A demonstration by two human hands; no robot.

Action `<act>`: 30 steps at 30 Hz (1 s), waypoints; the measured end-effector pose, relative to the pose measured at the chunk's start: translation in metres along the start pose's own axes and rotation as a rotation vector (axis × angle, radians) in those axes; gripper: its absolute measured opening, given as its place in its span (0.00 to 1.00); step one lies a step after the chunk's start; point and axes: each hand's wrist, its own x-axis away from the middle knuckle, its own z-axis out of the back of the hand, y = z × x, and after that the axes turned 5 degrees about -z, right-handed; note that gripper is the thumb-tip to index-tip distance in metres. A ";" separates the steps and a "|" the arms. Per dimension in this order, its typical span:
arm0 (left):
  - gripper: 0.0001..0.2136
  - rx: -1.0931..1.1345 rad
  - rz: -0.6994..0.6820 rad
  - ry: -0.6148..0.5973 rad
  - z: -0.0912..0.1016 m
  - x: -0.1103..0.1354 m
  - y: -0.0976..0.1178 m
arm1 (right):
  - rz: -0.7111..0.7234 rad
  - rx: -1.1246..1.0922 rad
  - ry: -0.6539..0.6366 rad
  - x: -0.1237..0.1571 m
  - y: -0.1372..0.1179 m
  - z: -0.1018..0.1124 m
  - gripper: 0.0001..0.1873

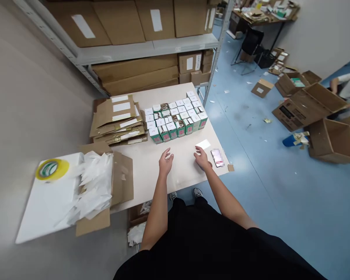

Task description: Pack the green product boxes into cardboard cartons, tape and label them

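Over the near part of the pale table [181, 175], my left hand [165, 161] holds nothing, its fingers apart and curved. To its right my right hand [201, 157] is likewise empty, fingers parted, close to a white card [203, 144]. A phone [217, 158] with a lit screen lies just right of that hand. Beyond both hands stand rows of small white and green boxes [175, 116], packed side by side. Some have raised or open top flaps. A small brown round thing shows partly behind my right wrist.
Flattened cardboard boxes [116, 116] are stacked at the table's left. An open carton [121, 175] holds white plastic bags [95, 179]; yellow tape [51, 169] lies beside it. A metal shelf [148, 50] with cartons rises behind. Right, another person sits near open cartons [297, 107] on the blue floor.
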 end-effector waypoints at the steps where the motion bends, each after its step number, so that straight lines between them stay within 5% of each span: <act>1: 0.21 -0.006 0.015 -0.037 -0.001 -0.002 -0.005 | -0.040 0.030 0.038 0.001 0.012 0.001 0.31; 8: 0.20 -0.037 0.069 -0.257 -0.014 -0.008 -0.034 | -0.262 0.201 0.217 0.007 0.090 0.012 0.14; 11: 0.19 -0.057 0.084 -0.300 -0.016 -0.007 -0.044 | -0.331 0.328 0.159 0.014 0.115 0.011 0.07; 16: 0.18 -0.119 0.089 -0.322 -0.013 0.000 -0.048 | -0.387 0.677 0.016 0.026 0.131 0.006 0.13; 22: 0.15 -0.125 0.048 -0.263 -0.007 0.002 -0.025 | -0.421 0.603 -0.042 0.013 0.100 0.012 0.06; 30: 0.15 -0.060 -0.171 -0.154 -0.012 -0.009 0.059 | 0.246 0.042 -0.073 0.028 -0.006 0.035 0.19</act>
